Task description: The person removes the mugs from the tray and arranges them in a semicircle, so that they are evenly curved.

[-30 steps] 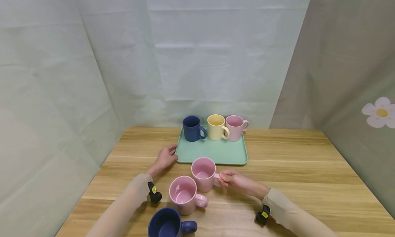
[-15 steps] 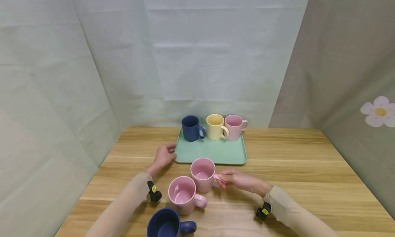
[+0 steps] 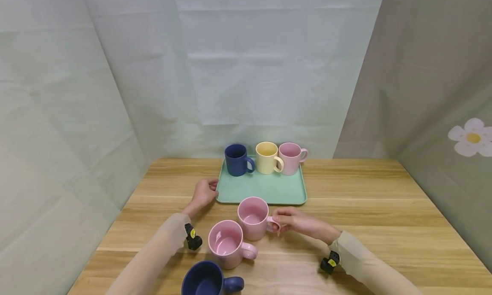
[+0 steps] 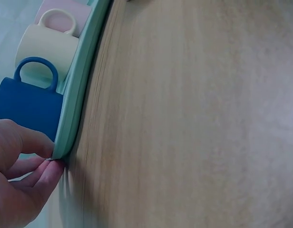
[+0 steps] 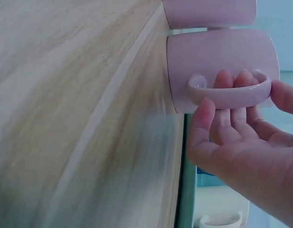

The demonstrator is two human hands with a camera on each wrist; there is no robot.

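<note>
At the left edge of the green tray (image 3: 261,191), my left hand (image 3: 203,192) pinches the rim; the left wrist view shows the thumb (image 4: 34,142) over it and fingertips against its corner. My right hand (image 3: 297,222) holds the handle of a pink mug (image 3: 251,229) standing upright in front of the tray. In the right wrist view, fingers (image 5: 224,80) reach through the handle loop (image 5: 237,97) and the thumb is at its upper end. A second pink mug (image 3: 226,256) stands close beside it, nearer me.
On the tray's back part stand a dark blue mug (image 3: 236,162), a cream mug (image 3: 266,160) and a pink mug (image 3: 289,162). Another dark blue mug (image 3: 203,282) is at the bottom edge of the head view. Cloth walls (image 3: 250,73) enclose the wooden table (image 3: 365,201).
My right hand's fingers have loosened a little around the pink mug's handle. The left hand keeps its place at the tray, and the mugs stand as before.
</note>
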